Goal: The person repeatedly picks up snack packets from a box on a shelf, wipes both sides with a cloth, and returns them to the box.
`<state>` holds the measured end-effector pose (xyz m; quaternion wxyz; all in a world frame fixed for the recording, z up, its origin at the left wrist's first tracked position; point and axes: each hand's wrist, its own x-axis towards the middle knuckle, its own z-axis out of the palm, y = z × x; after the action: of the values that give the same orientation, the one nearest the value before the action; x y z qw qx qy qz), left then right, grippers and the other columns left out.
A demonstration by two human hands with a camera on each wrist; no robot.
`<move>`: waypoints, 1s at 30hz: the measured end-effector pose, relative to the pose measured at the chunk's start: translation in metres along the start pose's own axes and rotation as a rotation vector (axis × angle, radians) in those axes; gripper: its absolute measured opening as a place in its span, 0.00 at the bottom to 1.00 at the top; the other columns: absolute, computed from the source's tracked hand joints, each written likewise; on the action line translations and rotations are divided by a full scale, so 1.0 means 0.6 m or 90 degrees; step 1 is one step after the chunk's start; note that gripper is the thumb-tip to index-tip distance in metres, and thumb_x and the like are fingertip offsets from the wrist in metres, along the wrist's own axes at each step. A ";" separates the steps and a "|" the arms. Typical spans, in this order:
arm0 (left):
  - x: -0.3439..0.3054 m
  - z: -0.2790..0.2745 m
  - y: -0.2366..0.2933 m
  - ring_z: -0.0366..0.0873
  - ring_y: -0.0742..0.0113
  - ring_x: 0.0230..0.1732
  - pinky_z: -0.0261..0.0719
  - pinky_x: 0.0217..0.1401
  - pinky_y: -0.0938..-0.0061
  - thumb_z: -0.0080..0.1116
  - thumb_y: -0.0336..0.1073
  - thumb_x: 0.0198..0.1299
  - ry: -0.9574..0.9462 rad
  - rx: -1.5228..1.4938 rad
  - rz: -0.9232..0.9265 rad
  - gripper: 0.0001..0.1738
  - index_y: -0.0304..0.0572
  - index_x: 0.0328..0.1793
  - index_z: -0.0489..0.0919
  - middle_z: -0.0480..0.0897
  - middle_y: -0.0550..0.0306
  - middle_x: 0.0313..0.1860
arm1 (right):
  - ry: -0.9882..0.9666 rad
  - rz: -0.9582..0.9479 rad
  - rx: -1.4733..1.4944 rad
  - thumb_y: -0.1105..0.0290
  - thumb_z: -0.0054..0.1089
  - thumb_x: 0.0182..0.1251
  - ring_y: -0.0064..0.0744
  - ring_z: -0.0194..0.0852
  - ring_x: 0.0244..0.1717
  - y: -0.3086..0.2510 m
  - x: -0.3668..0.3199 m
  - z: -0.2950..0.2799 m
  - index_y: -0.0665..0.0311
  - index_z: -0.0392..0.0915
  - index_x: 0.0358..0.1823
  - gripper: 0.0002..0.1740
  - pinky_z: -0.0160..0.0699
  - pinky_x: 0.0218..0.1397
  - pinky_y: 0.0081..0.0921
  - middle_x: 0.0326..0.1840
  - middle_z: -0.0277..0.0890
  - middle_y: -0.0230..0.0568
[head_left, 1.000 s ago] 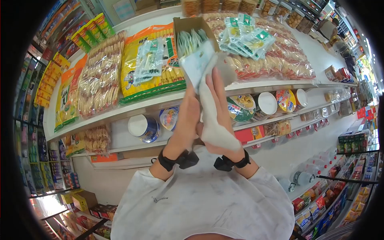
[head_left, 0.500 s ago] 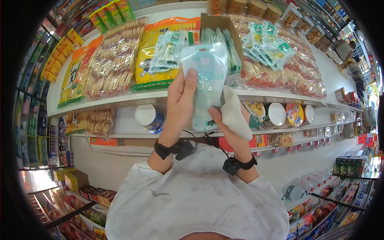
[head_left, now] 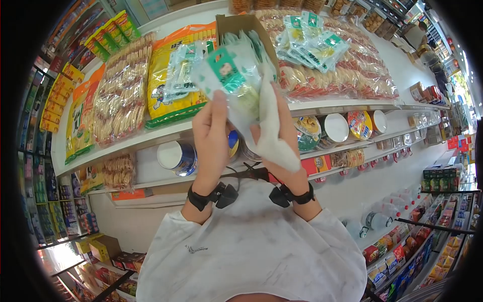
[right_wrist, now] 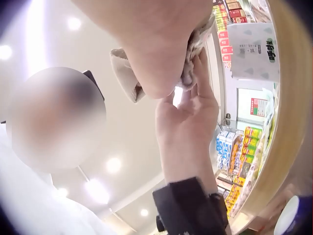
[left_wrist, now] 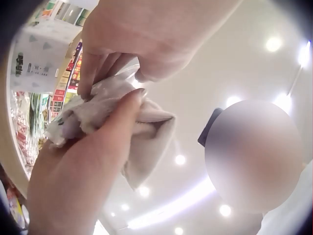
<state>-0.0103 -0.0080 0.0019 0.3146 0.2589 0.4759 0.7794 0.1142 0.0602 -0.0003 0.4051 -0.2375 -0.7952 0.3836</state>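
Both hands hold a clear plastic snack packet (head_left: 246, 103) with a green label above the shelf edge. My left hand (head_left: 211, 133) pinches its left side, thumb on the near face. A whitish cloth (head_left: 271, 138) lies in my right hand (head_left: 288, 131), pressed along the packet's right side; that hand's fingers are partly hidden behind cloth and packet. In the left wrist view, the cloth (left_wrist: 151, 152) bunches under the right thumb. Just beyond the packet stands an open cardboard box (head_left: 259, 27) of similar packets.
Loose green-labelled packets (head_left: 322, 48) lie on bagged biscuits to the right, and others (head_left: 178, 75) on a yellow snack bag (head_left: 163, 100) to the left. Instant noodle tubs (head_left: 336, 128) and a blue-and-white tub (head_left: 176, 157) stand on the shelf below.
The packet was edge-on between the hands, then upright with its pale side showing; now its green-labelled face shows, tilted left. The cloth stays in the right hand. The head view has shifted.
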 end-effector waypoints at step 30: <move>0.192 0.040 -0.043 0.48 0.23 0.78 0.52 0.78 0.47 0.64 0.37 0.56 -0.102 0.841 0.472 0.13 0.31 0.35 0.80 0.61 0.19 0.71 | 0.412 0.192 0.297 0.67 0.65 0.70 0.27 0.68 0.65 0.126 0.000 -0.119 0.67 0.68 0.67 0.28 0.66 0.68 0.27 0.66 0.71 0.38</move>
<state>-0.0642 0.0995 0.0003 -0.1546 0.5919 0.7014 0.3659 0.1784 0.1348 -0.0343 0.6161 -0.3613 -0.4751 0.5139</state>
